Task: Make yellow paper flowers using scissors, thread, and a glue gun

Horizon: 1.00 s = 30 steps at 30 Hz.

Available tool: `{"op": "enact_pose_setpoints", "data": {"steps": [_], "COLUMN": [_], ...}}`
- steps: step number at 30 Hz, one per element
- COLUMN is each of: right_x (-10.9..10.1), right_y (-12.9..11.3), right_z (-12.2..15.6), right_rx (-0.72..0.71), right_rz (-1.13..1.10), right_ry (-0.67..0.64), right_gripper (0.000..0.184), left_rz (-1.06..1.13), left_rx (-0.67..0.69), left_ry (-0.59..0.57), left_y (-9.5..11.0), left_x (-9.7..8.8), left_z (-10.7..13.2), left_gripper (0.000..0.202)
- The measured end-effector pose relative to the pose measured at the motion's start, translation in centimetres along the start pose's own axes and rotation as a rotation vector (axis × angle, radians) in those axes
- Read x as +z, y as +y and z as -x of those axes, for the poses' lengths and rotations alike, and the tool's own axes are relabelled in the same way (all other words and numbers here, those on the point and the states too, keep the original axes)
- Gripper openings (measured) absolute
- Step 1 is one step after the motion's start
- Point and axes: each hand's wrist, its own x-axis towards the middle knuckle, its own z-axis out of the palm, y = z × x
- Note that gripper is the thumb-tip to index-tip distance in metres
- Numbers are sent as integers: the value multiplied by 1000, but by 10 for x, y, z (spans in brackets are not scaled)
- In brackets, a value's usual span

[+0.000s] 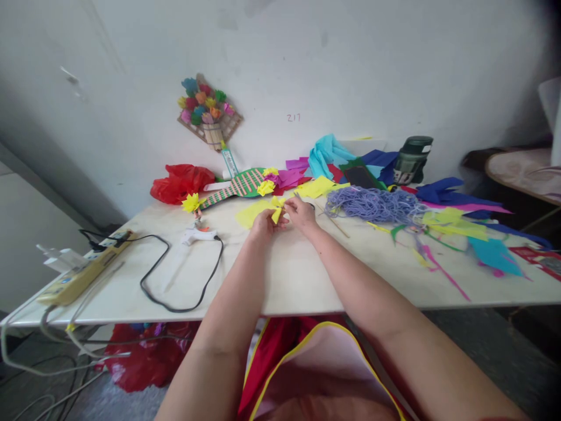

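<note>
Over the middle of the table, a small gathered piece of yellow crepe paper [277, 215], shaped like part of a flower, is between my hands. My left hand [263, 223] is closed on it from the left and below. My right hand [300, 213] pinches at its right side; the fingertips are small and partly hidden. Flat yellow paper [249, 214] lies just behind my left hand. A thin stick [337, 227] rests to the right of my right hand. Behind the hands lies a green, striped, lute-shaped craft piece [245, 183] with yellow and purple paper flowers.
A white glue gun [193, 235] with a black cord stands left, near a power strip [83, 272]. Tangled purple cord [372, 204], coloured paper scraps [447, 222] and a dark green bottle [412, 161] are right. A red plastic bag [182, 182] sits at the back left.
</note>
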Motion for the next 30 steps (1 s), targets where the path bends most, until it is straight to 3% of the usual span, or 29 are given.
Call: {"op": "enact_pose_setpoints", "data": {"steps": [5,9,17,21,30], "right_x": [-7,-11,-17,-17,-16], "right_y": [1,-1,-3,-3,-1], "right_z": [2,3,2,1,-2], "right_rx": [-226,-367,-408,-429,-509], "right_rz": [100,156,319,375,455], "right_ry": [68,-27,-216,-250,-257], "right_gripper": [20,23,30,30,29], "left_rz": [-13,-23,-116,-151,-172], "left_rx": [-9,4,5,1,-46], "left_ry": [38,65,165,215,188], "left_y": [0,1,-2,-4,-1], "left_x": [-1,0,-1,-2,0], "left_z": [-1,-1,-7,-9,-8], "left_gripper": [30,28,29,30,37]}}
